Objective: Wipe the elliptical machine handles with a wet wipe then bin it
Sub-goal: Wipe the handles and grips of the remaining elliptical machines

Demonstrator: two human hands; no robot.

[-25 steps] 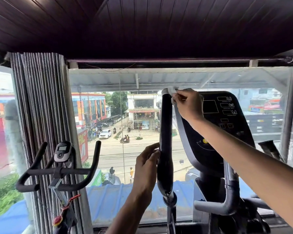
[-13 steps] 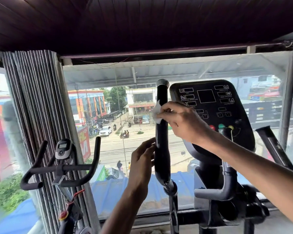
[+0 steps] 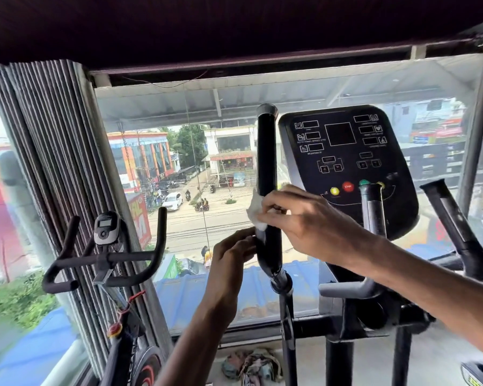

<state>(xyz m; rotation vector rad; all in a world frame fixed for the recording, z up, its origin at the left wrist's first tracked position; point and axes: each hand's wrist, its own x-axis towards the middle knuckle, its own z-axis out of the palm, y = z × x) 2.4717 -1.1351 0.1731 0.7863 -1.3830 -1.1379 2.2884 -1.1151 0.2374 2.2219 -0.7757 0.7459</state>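
**Wipe pressed to the left handle, halfway down**

Our right hand (image 3: 310, 221) reaches across in front of the console (image 3: 346, 162) and pinches the white wet wipe (image 3: 255, 211), holding it against the left side of the upright black left handle (image 3: 266, 162), about midway along its grip. Just below, our left hand (image 3: 232, 260) meets the same handle with bent fingers; whether they wrap round it or only touch, we cannot tell. The right handle (image 3: 452, 218) leans at the far right, apart from both hands. To the left stands an exercise bike (image 3: 106, 259), and a heap of cloth (image 3: 251, 363) lies on the floor beneath the window
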